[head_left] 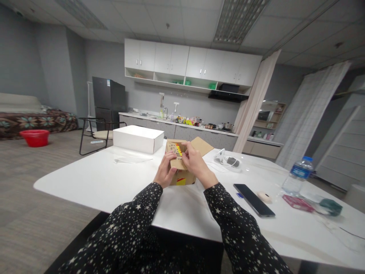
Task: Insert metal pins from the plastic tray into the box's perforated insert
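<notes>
A small brown cardboard box [182, 177] with red and yellow print stands on the white table [94, 182], its far flap [202, 145] raised. My left hand [164, 170] grips the box's near left edge and the near flap. My right hand [196, 164] pinches the same near flap from the right. Both sleeves are black with white stars.
A closed white box [138, 138] sits behind the cardboard one. To the right lie a black phone [253, 199], a small round beige item [264, 196], a water bottle [296, 174], a pink packet [298, 203] and a white cable bundle [229, 160]. A chair [94, 134] stands at far left.
</notes>
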